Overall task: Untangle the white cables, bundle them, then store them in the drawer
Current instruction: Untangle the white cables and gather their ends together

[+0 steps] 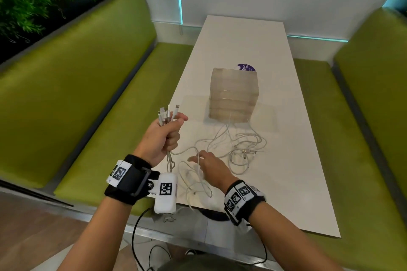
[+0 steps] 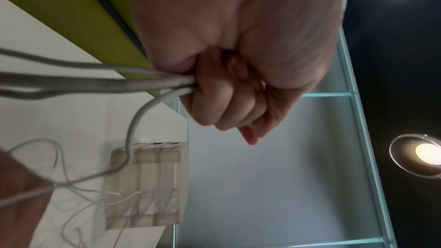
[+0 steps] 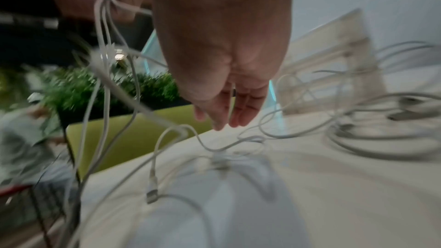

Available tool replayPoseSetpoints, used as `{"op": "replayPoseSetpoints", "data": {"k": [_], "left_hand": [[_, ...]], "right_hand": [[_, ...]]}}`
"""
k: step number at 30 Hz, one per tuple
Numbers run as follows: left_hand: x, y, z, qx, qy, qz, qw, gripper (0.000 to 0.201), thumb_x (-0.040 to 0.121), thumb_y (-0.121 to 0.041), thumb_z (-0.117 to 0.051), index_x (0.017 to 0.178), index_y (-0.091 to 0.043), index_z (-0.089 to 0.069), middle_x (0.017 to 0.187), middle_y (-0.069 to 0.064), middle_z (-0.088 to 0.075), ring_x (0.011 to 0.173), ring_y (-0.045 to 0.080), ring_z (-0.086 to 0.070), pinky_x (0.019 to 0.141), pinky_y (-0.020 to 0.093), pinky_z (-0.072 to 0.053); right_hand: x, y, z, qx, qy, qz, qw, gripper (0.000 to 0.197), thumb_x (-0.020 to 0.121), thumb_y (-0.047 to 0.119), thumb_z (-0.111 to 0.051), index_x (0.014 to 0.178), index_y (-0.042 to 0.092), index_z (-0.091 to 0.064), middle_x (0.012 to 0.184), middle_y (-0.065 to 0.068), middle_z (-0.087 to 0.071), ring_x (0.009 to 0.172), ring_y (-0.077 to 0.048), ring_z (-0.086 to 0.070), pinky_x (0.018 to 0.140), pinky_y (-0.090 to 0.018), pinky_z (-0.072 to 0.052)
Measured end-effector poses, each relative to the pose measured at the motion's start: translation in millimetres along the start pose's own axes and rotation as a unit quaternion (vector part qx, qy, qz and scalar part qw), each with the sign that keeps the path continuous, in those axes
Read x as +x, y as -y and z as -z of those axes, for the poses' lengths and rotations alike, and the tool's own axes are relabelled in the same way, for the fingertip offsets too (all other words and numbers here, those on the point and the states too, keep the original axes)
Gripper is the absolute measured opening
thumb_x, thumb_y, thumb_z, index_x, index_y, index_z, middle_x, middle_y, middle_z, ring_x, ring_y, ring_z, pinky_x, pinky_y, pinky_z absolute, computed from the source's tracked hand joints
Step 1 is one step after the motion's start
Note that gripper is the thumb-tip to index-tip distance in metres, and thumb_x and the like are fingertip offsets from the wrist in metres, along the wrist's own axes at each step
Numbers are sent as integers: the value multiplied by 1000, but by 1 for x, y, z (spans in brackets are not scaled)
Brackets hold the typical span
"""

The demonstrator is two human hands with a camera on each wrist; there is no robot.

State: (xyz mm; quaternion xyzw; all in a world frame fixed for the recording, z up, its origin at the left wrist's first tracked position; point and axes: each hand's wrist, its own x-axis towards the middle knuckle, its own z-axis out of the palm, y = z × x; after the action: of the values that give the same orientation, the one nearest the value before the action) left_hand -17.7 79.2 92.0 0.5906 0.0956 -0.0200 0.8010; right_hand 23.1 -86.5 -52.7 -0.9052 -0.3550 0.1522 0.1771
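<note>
Left hand [image 1: 164, 136] fists the cables' [image 1: 222, 152] plug ends upright off the counter's [image 1: 297, 160] left edge, likely anchoring them, while the right hand [image 1: 211, 166], fingers slack and empty, combs the tangle before the drawer box [image 1: 233, 94].

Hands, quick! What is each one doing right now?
Left hand: fist closed round a bunch of white cables, plug ends sticking up.
Right hand: open, fingers straight, over the loose cables on the table.
</note>
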Motion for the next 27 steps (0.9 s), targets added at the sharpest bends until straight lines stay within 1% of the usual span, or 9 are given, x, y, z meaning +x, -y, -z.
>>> {"op": "replayPoseSetpoints", "data": {"k": [3, 7, 9, 13, 16, 19, 21, 23, 27], "left_hand": [[-5, -4, 3, -2, 25, 9, 1000, 17, 98, -10, -43, 88, -11, -57, 48, -11, -22, 36, 3, -16, 34, 15, -13], [-7, -4, 9, 7, 25, 11, 1000, 18, 99, -15, -43, 88, -11, -56, 51, -9, -21, 39, 4, -14, 36, 19, -10], [-5, -1, 13, 4, 4, 11, 1000, 22, 100, -17, -41, 86, -10, -56, 50, -9, -22, 40, 4, -14, 36, 19, -10], [-2, 6, 17, -18, -34, 12, 999, 27, 102, -20, -39, 85, -9, -57, 50, -7, -33, 39, 5, -21, 38, 19, -12], [2, 12, 15, 7, -61, 26, 998, 28, 102, -23, -40, 85, -9, -58, 58, -1, -53, 43, 8, -41, 38, 15, -22], [7, 18, 12, 19, -70, 43, 996, 28, 103, -22, -38, 89, -5, -57, 71, 6, -69, 55, 13, -64, 36, 15, -26], [11, 24, 7, 10, -69, 53, 996, 31, 103, -22, -36, 95, -1, -58, 85, 13, -74, 74, 20, -72, 44, 19, -46], [16, 30, -1, 3, -62, 54, 997, 34, 104, -22, -36, 105, 4, -58, 102, 19, -71, 93, 26, -71, 70, 32, -59], [19, 36, -21, -5, -21, 51, 998, 36, 102, -24, -39, 117, 2, -59, 112, 17, -69, 100, 24, -68, 90, 36, -55]], "right_hand": [[19, 12, -6, -83, 52, 126, 987, 75, 82, -11, -52, 142, 34, -40, 151, -13, -33, 120, -36, -42, 91, -46, -42], [30, 26, -7, -106, 75, 186, 974, 31, 86, 4, -58, 111, 17, -70, 144, -7, -47, 126, -34, -40, 95, -45, -39], [32, 22, 3, -122, 44, 180, 975, 20, 85, 9, -60, 99, 13, -74, 128, -6, -61, 118, -33, -46, 91, -42, -37], [32, 4, 40, -144, 40, 72, 986, 19, 89, 20, -60, 102, 18, -74, 110, -7, -68, 108, -30, -55, 85, -35, -36], [26, -9, 76, -45, 38, -74, 996, 24, 88, 30, -62, 99, 13, -73, 100, -10, -71, 95, -28, -64, 74, -31, -43], [14, -18, 102, 127, -81, -159, 976, 24, 88, 31, -63, 87, 9, -73, 80, -6, -71, 73, -22, -65, 68, -34, -50], [3, -11, 110, 262, -186, -166, 932, 23, 91, 26, -61, 82, 7, -70, 71, -4, -67, 62, -17, -61, 63, -34, -52], [-10, 9, 115, 367, -228, -139, 891, 16, 91, 22, -60, 83, 12, -69, 68, 1, -64, 59, -12, -60, 57, -28, -52], [-24, 40, 114, 431, -222, -84, 871, 9, 88, 16, -64, 85, 13, -72, 69, 0, -65, 52, -14, -61, 53, -29, -53]]}}
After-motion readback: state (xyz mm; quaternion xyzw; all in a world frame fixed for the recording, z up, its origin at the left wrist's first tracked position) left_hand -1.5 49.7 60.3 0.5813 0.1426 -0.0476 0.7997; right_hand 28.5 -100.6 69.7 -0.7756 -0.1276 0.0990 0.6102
